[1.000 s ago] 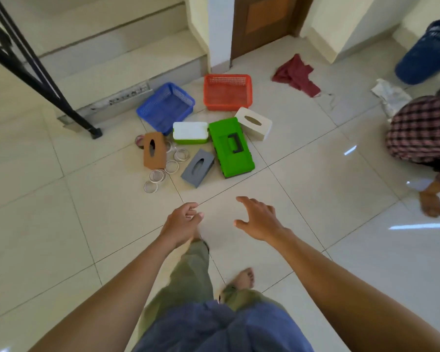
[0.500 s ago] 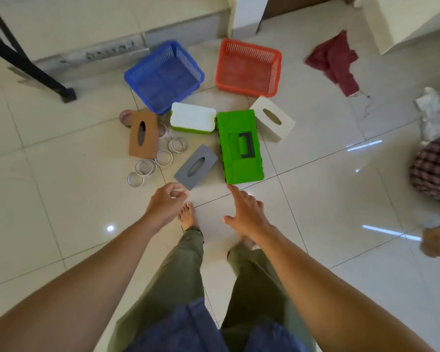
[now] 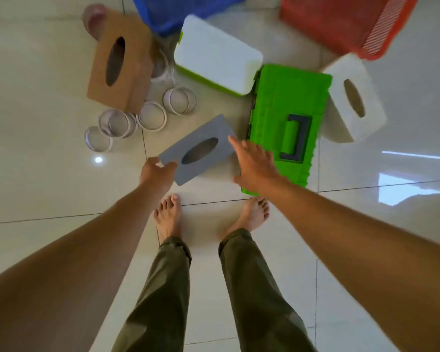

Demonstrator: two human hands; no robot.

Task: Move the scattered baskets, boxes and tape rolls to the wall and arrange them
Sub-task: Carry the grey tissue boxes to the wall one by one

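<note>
The red basket (image 3: 341, 21) and blue basket (image 3: 168, 13) lie farthest out, the green case (image 3: 285, 97) just beside the grey box (image 3: 208, 167). The grey box is nearest the feet, so it looks like the first pick. The right hand (image 3: 255, 163) reaches between box and case, fingers straight and slightly apart, likely to take the far edge. The left hand (image 3: 156, 171) curls at the near corner; blur hides whether it pinches yet. The tape rolls (image 3: 153, 115) lie scattered to the left.

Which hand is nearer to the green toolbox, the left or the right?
Right. The right hand is over the near left edge of the toolbox. The left hand is farther left, at the near corner of the gray box, apart from the toolbox.
</note>
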